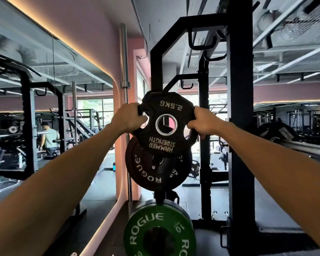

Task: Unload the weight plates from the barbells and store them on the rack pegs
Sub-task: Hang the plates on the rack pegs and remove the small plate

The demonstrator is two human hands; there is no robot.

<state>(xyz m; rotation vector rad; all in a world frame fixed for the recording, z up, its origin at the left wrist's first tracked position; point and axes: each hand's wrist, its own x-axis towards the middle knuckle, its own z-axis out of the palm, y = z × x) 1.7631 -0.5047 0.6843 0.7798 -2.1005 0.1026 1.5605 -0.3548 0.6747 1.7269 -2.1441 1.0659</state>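
Black 2.5 kg plate [166, 124], lettering upside down, silver-ringed centre hole

Tight squeeze here: black Rogue plate [151, 169] sits right below, rack upright [240, 126] crowds the right, left side's open.

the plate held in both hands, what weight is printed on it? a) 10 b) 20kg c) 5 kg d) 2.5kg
d: the black Hammer Strength plate, gripped by the left hand and right hand, reads 2.5KG, upside down, near its top edge.
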